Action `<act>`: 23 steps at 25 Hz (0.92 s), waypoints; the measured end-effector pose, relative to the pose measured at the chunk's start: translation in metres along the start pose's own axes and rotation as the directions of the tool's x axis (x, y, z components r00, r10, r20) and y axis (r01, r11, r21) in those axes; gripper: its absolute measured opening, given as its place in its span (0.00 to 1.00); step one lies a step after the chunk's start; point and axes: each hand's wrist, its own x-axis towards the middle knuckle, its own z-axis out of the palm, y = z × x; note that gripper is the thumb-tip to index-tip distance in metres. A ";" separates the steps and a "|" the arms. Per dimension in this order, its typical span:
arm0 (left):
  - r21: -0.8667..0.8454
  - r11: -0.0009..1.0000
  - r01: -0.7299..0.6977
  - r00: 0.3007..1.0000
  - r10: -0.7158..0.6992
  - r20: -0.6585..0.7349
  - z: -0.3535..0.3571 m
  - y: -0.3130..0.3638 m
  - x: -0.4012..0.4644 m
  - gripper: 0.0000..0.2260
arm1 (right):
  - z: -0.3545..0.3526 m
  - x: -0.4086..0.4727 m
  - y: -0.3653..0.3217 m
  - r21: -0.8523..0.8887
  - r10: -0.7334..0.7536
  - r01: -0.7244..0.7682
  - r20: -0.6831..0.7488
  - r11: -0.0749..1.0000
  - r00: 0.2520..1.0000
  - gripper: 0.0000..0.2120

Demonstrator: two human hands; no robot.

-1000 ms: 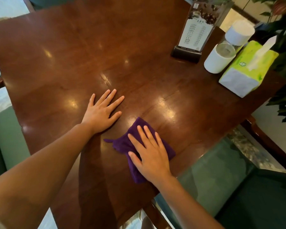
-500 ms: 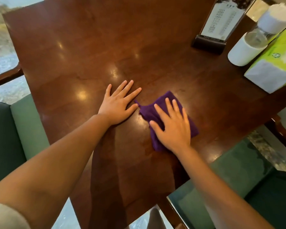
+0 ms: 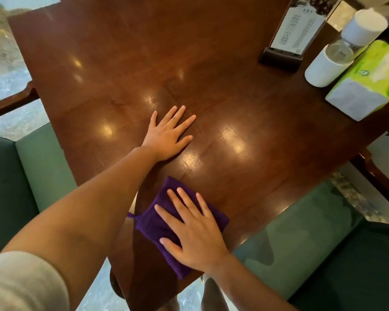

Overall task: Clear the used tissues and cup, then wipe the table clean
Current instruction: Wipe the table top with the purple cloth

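Fingers (image 3: 184, 205) of right hand (image 3: 195, 239) splayed flat, gripping nothing, pressing soft purple folded cloth (image 3: 157, 223) at six o'clock; limp, light, best pinned mid-fold.

The table (image 3: 126, 63) is bare polished wood across its far left, middle and left edge, so a hand can sweep there with nothing in the way. Obstacles crowd the far right corner: an upright menu stand (image 3: 294, 34), just right of it a white cup (image 3: 323, 68) lying on its side against a white bottle (image 3: 359, 28), and a green tissue pack (image 3: 368, 84) at the right edge. Nearer, the left hand (image 3: 169, 133) lies flat mid-table and the right hand (image 3: 193, 234) presses a purple cloth (image 3: 153, 223) at the near edge, with open wood between them and to their right.
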 end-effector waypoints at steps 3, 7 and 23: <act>-0.076 0.996 0.036 0.997 -0.031 0.071 -0.006 0.004 0.000 0.24 | -0.005 0.003 0.015 0.021 -0.091 0.090 0.016 0.996 0.996 0.34; -0.450 0.889 0.078 0.995 -0.100 -0.024 -0.017 0.014 -0.038 0.23 | -0.022 0.027 0.049 0.049 -0.306 0.303 0.076 0.952 0.949 0.36; -0.205 0.944 0.258 0.966 -0.246 0.085 0.016 0.105 -0.190 0.25 | -0.010 -0.041 0.037 -0.066 0.043 -0.049 -0.092 0.997 0.995 0.30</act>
